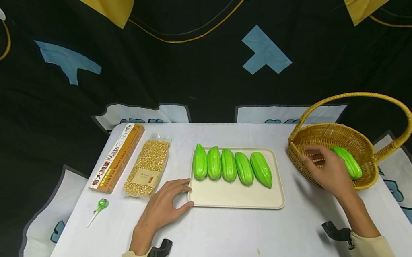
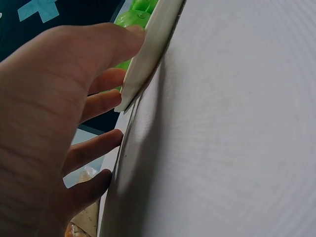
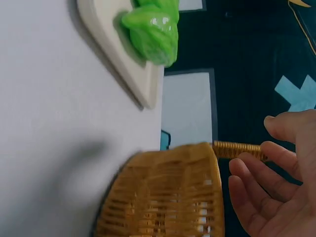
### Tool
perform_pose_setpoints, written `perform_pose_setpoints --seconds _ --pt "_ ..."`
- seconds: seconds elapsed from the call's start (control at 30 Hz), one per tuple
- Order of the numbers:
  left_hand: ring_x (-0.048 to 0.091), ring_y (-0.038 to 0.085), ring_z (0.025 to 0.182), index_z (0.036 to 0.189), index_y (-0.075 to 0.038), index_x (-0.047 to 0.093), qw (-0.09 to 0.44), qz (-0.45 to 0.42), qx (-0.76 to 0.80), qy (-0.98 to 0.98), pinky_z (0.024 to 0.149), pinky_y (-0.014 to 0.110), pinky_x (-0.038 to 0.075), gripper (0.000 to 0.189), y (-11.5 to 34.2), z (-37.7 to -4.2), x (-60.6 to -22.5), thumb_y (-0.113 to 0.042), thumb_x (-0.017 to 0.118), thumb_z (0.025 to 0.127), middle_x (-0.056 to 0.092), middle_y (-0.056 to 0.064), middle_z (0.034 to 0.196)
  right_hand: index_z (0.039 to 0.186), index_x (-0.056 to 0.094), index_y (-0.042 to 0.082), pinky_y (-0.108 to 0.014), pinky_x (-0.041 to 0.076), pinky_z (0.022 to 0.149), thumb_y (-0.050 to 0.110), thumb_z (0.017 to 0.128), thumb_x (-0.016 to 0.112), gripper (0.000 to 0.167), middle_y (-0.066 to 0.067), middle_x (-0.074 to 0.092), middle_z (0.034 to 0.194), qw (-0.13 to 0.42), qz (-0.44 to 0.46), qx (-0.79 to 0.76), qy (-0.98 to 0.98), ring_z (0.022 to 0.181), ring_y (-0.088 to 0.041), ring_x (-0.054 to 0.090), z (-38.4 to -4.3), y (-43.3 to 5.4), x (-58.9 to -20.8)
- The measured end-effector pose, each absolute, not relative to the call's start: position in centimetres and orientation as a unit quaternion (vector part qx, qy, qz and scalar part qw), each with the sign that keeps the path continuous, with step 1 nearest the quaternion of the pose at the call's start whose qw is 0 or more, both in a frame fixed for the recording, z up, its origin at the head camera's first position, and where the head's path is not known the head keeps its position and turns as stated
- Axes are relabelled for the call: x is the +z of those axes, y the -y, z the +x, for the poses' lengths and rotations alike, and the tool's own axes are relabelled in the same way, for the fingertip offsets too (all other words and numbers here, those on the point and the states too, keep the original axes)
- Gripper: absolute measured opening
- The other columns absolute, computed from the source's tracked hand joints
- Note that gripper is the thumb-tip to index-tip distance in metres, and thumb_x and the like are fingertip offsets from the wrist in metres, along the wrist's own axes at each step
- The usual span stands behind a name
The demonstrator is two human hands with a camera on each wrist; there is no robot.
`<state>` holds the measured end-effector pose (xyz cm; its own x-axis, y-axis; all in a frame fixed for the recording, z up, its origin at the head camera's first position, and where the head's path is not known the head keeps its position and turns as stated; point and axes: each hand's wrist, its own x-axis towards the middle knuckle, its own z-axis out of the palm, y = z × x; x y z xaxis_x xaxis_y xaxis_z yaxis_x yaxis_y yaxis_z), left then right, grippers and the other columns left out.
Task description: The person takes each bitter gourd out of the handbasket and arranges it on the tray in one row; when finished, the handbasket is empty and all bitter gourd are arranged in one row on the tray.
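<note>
My left hand point(image 1: 168, 204) rests at the left edge of a cream tray point(image 1: 229, 197), thumb and fingertips touching its rim. Several glossy green bitter melons point(image 1: 228, 165) lie in a row along the tray's far half; they look like plastic. Over the wicker basket point(image 1: 322, 131), at the right, is my right hand point(image 1: 327, 171), fingers loosely bent with nothing between them. Another bitter melon point(image 1: 347, 162) lies inside the basket, partly hidden behind that hand. In the right wrist view, the fingers point(image 3: 256, 192) are spread loosely above the basket's rim.
Left of the tray lie a bag of yellow corn kernels point(image 1: 148, 163), a pasta box point(image 1: 117, 157) and a green-wrapped lollipop point(image 1: 102, 204). The basket's tall handle point(image 1: 356, 94) arches over it. A dark patterned cloth point(image 1: 187, 77) hangs behind the white table point(image 1: 236, 239).
</note>
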<state>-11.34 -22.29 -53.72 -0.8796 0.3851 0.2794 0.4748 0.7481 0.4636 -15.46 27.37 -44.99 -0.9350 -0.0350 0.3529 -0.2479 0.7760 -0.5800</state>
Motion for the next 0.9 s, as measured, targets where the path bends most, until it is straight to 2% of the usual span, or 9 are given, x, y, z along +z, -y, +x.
perform_pose_setpoints --seconds 0.07,0.1,0.23,0.3,0.43,0.67,0.73,0.9 --pt "0.06 0.022 0.14 0.119 -0.023 0.077 0.086 -0.232 -0.269 0.931 0.115 0.047 0.052 0.038 22.4 -11.3 -53.7 -0.041 0.09 0.088 0.065 -0.005 0.151 0.131 0.068 0.0 -0.003 0.048 0.079 0.019 0.101 0.076 0.036 -0.021 0.075 0.12 0.162 0.07 0.327 0.929 0.1 -0.037 0.074 -15.4 -28.0 -44.9" --pt "0.06 0.022 0.14 0.119 -0.022 0.077 0.088 -0.232 -0.269 0.931 0.115 0.047 0.052 0.038 22.4 -11.3 -53.7 -0.041 0.09 0.088 0.065 -0.005 0.151 0.132 0.068 0.0 0.0 0.044 0.08 0.019 0.102 0.076 0.037 -0.021 0.074 0.121 0.161 0.068 0.327 0.929 0.101 -0.038 0.073 -15.4 -28.3 -44.8" --pt "0.06 0.022 0.139 0.119 -0.022 0.077 0.089 -0.232 -0.27 0.93 0.115 0.047 0.052 0.038 22.5 -11.3 -53.7 -0.041 0.09 0.088 0.065 -0.005 0.151 0.134 0.066 -0.001 0.0 0.042 0.08 0.021 0.102 0.075 0.039 -0.023 0.072 0.124 0.159 0.052 0.311 0.935 0.103 -0.04 0.072 -15.3 -29.4 -44.6" --pt "0.06 0.022 0.139 0.119 -0.022 0.077 0.088 -0.232 -0.271 0.93 0.115 0.047 0.052 0.038 22.5 -11.3 -53.7 -0.041 0.09 0.088 0.065 -0.005 0.151 0.135 0.065 -0.002 -0.007 0.051 0.082 0.022 0.103 0.074 0.041 -0.024 0.071 0.126 0.153 0.043 0.303 0.939 0.105 -0.041 0.072 -15.3 -29.9 -44.6" --pt "0.061 0.022 0.139 0.118 -0.022 0.078 0.093 -0.233 -0.271 0.929 0.115 0.048 0.052 0.038 22.6 -11.3 -53.6 -0.041 0.09 0.087 0.065 -0.004 0.15 0.139 0.063 -0.002 -0.04 0.064 0.086 0.023 0.104 0.073 0.045 -0.026 0.069 0.129 0.135 0.026 0.29 0.947 0.11 -0.044 0.069 -15.5 -30.8 -44.7" --pt "0.06 0.023 0.139 0.118 -0.021 0.077 0.097 -0.24 -0.274 0.926 0.117 0.046 0.05 0.038 22.5 -11.4 -53.8 -0.04 0.09 0.088 0.066 -0.003 0.15 0.142 0.06 -0.004 -0.054 0.064 0.086 0.021 0.102 0.074 0.049 -0.03 0.066 0.13 0.127 0.001 0.27 0.954 0.113 -0.049 0.068 -15.6 -32.3 -45.4" --pt "0.061 0.022 0.139 0.118 -0.021 0.077 0.096 -0.24 -0.275 0.926 0.117 0.046 0.05 0.038 22.4 -11.4 -53.8 -0.04 0.09 0.087 0.066 -0.003 0.15 0.143 0.059 -0.005 -0.066 0.061 0.089 0.021 0.102 0.075 0.051 -0.031 0.064 0.132 0.121 0.002 0.271 0.955 0.114 -0.051 0.067 -15.7 -32.7 -45.6" --pt "0.06 0.022 0.139 0.118 -0.022 0.077 0.094 -0.238 -0.275 0.927 0.117 0.047 0.05 0.039 22.3 -11.4 -53.8 -0.041 0.09 0.087 0.065 -0.004 0.151 0.147 0.057 -0.004 -0.071 0.057 0.092 0.023 0.103 0.075 0.055 -0.033 0.058 0.137 0.1 -0.005 0.262 0.96 0.119 -0.053 0.061 -15.7 -33.8 -46.1"
